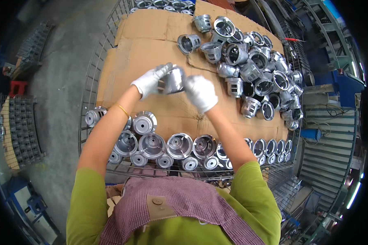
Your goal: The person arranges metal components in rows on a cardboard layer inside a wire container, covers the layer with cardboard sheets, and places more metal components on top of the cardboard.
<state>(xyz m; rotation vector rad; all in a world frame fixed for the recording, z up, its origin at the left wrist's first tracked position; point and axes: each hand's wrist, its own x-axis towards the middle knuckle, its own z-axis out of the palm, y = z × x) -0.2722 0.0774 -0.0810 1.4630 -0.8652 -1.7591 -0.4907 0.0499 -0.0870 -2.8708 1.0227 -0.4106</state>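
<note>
My left hand (153,80), in a white glove, grips a silver metal motor housing (174,80) by its left side, above the cardboard. Close against the housing's right side is my right hand (201,94), also gloved. Its fingers are curled in and slightly blurred; whatever they hold is hidden. Along the near edge, a row of similar housings (179,145) stands with open ends up, with smaller round ends (164,161) showing in front. One housing (144,123) lies behind that row with its closed end showing.
A loose heap of housings (259,59) covers the right side of the cardboard sheet (139,53). Wire mesh sides (95,69) enclose the sheet. More housings (161,4) lie beyond its far edge. On the floor at left stands another load of metal parts (24,130).
</note>
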